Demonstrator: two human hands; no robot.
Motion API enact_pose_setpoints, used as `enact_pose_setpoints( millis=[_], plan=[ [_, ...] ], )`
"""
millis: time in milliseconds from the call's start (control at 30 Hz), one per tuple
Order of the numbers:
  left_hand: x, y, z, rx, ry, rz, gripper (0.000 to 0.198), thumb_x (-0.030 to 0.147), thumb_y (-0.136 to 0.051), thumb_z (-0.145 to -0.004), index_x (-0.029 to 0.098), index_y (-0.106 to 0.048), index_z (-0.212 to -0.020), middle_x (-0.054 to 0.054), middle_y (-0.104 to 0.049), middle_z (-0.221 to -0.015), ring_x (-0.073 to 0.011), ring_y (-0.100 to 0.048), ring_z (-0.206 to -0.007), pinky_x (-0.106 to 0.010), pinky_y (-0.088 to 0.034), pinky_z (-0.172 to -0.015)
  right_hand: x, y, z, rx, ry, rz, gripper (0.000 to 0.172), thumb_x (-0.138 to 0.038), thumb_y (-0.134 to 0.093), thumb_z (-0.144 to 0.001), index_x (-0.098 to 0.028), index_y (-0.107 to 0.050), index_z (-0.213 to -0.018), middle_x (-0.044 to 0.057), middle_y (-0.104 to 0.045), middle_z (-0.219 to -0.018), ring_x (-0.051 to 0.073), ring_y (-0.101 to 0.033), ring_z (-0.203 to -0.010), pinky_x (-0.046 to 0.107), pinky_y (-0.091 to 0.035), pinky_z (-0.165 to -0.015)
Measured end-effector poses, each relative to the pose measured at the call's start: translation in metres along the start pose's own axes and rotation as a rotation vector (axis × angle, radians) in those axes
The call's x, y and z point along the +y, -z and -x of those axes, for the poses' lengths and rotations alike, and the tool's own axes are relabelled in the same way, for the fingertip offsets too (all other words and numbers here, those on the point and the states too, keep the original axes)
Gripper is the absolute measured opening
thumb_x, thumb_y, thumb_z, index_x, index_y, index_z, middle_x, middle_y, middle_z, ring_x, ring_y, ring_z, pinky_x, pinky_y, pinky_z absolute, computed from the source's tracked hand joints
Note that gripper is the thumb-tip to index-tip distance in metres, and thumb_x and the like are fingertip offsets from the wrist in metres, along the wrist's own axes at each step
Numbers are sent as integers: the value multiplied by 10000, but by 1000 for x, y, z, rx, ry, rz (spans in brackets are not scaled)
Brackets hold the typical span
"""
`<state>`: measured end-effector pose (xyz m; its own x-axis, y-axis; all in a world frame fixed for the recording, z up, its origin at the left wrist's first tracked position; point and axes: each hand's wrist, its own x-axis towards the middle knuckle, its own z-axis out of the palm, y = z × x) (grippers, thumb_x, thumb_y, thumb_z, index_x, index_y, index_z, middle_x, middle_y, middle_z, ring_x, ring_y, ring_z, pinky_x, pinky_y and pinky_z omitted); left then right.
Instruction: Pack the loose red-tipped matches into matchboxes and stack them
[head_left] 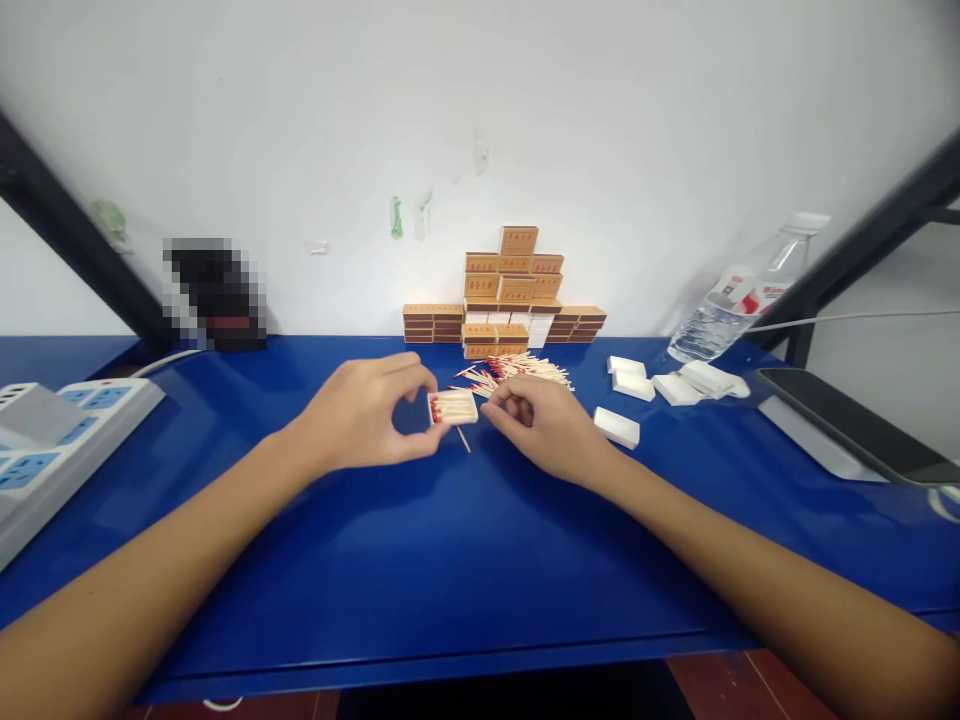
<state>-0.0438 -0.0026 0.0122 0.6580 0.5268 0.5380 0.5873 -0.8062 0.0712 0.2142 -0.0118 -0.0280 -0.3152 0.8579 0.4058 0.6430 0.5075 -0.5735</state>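
Note:
My left hand [367,410] pinches a small white matchbox tray [453,407] filled with red-tipped matches, holding it just above the blue table [420,560]. My right hand [544,425] rests beside the tray's right end with its fingers curled together; what they pinch is hidden. A single match [464,439] lies on the table under the tray. A loose pile of matches [517,371] lies just behind both hands.
Stacked brown matchboxes [510,292] stand against the wall. Several empty white trays [660,385] lie at the right, near a tilted plastic bottle [739,300] and a phone [855,425]. A power strip [52,430] sits at the left edge.

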Motion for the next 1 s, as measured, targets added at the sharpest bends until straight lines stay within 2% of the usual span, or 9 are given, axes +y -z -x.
enact_pose_setpoints(
  millis=[133, 300, 467, 533, 767, 867, 1000],
  plan=[
    [-16, 4, 1, 31, 60, -60, 235, 384, -725, -835, 188, -705, -964, 17, -635, -814, -112, -540, -638, -268, -417, -615, -9, -16, 3, -53, 37, 102, 217, -363, -748, -902, -207, -614, -834, 21, -637, -837, 172, -564, -774, 319, -423, -724],
    [-19, -4, 3, -41, 100, -12, 238, 398, -739, -812, 187, -706, -919, 21, -615, -791, -111, -519, -623, -272, -399, -601, -9, -12, 4, -181, 107, 195, 149, -241, -627, -989, -203, -584, -851, 52, -640, -888, 190, -573, -810, 327, -435, -736],
    [-4, -15, 4, -144, 106, 143, 213, 375, -752, -808, 191, -713, -909, 31, -584, -749, -112, -513, -623, -263, -392, -591, -3, 9, -2, -42, 108, 143, 145, -250, -606, -1016, -212, -576, -879, 42, -618, -889, 193, -572, -815, 325, -435, -740],
    [2, -17, 4, -163, 106, 178, 209, 377, -752, -811, 190, -714, -899, 33, -575, -730, -113, -505, -614, -264, -381, -580, -3, 13, -3, -48, 126, 126, 151, -264, -599, -1025, -216, -576, -884, 38, -610, -886, 195, -570, -818, 325, -439, -739],
    [4, -16, 4, -225, 100, 165, 226, 400, -744, -802, 187, -705, -868, 27, -587, -737, -119, -516, -622, -275, -389, -588, 16, 19, -7, -269, 148, 162, 44, -195, -594, -998, -211, -624, -971, 90, -640, -1046, 235, -595, -980, 372, -478, -871],
    [4, -15, 4, -255, 103, 164, 227, 408, -736, -803, 192, -704, -866, 29, -584, -733, -119, -505, -613, -283, -393, -596, 23, 30, -10, -362, 124, 100, 156, -240, -537, -1039, -213, -629, -915, 79, -663, -998, 226, -599, -951, 365, -476, -855],
    [7, -16, 3, -265, 103, 185, 240, 423, -732, -809, 193, -698, -867, 26, -589, -745, -120, -502, -621, -285, -390, -596, 24, 45, -8, -464, 37, 84, 130, -282, -564, -1023, -212, -647, -952, 65, -671, -969, 216, -587, -882, 348, -460, -773]
  ],
)
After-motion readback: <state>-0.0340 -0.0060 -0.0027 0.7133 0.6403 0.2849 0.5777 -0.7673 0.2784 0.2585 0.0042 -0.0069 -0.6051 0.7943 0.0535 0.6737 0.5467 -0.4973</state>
